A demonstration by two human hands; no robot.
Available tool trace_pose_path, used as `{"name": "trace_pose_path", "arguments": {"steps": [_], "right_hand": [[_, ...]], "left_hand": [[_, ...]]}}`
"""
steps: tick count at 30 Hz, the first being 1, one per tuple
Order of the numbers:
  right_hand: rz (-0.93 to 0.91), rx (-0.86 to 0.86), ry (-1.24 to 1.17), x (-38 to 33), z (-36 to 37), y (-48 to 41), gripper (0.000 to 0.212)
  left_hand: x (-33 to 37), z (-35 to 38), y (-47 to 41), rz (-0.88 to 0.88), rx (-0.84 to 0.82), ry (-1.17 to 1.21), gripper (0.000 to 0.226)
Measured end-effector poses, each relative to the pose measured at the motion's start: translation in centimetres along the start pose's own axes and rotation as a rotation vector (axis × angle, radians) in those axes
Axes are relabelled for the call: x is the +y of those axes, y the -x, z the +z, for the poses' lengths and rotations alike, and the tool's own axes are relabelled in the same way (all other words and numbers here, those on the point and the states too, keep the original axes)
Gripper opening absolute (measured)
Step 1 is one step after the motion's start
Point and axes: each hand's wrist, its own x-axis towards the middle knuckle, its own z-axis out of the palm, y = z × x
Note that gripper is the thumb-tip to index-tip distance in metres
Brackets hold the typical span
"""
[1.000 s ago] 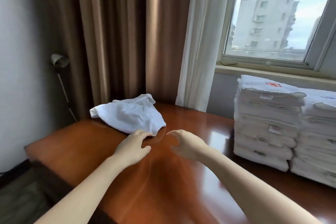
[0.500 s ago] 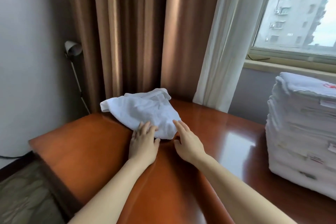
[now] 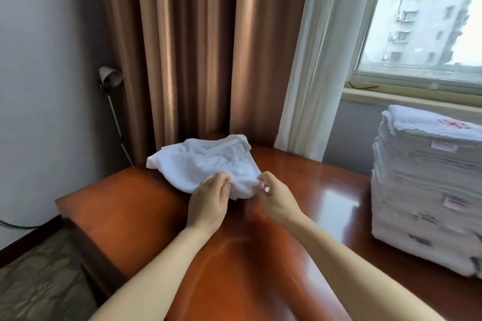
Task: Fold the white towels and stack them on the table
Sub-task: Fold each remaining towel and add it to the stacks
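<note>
Where fingers lay flat before, left hand [image 3: 208, 201] and right hand [image 3: 277, 198] now pinch the crumpled white terry towel [image 3: 206, 161]; lifting can begin.

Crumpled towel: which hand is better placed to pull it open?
Likely the right hand: it pinches the near corner of the towel; the left hand grips the edge further in.
</note>
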Motion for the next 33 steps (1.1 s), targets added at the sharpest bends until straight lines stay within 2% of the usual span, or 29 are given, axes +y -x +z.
{"name": "trace_pose_path", "arguments": {"steps": [2,7,11,14,16,18,21,23,28,31,33], "right_hand": [[-0.054,0.065,-0.055,-1.7,-2.1,0.5,0.012],[-0.195,0.296,-0.435,-7.2,-8.4,1.0,0.011],[-0.279,0.272,-0.586,-9.3,-12.1,3.5,0.036],[-0.313,0.165,-0.66,-9.3,-13.8,5.9,0.027],[-0.255,0.11,-0.717,-9.0,-15.3,7.8,0.017],[-0.157,0.092,-0.755,-8.2,-16.9,9.8,0.011],[0.008,0.169,-0.698,-6.1,-19.5,13.1,0.012],[0.118,0.252,-0.68,-4.5,-21.0,15.4,0.02],[0.348,0.379,-0.893,-1.4,-24.7,21.4,0.038],[0.372,0.379,-0.673,-0.2,-26.4,24.7,0.039],[0.361,0.386,-0.556,0.0,-27.2,26.6,0.055]], "left_hand": [[1.9,-0.9,-1.3,-0.052,0.055,0.09,0.012],[9.7,-5.4,-6.4,0.081,0.239,0.29,0.013],[15.2,-8.2,-7.6,0.172,0.31,0.434,0.01],[18.6,-8.9,-6.7,0.244,0.267,0.498,0.003],[20.4,-8.8,-5.7,0.28,0.232,0.501,0.004],[21.8,-8.2,-4.4,0.27,0.184,0.514,0.01],[24.0,-6.6,-1.7,0.25,0.06,0.526,0.009],[25.6,-5.3,0.2,0.221,-0.077,0.54,0.007],[30.0,-1.9,4.3,0.241,-0.491,0.581,0.009],[32.4,-0.8,6.4,0.327,-0.681,0.609,0.015],[34.0,-0.6,6.9,0.306,-0.649,0.643,0.027]]}}
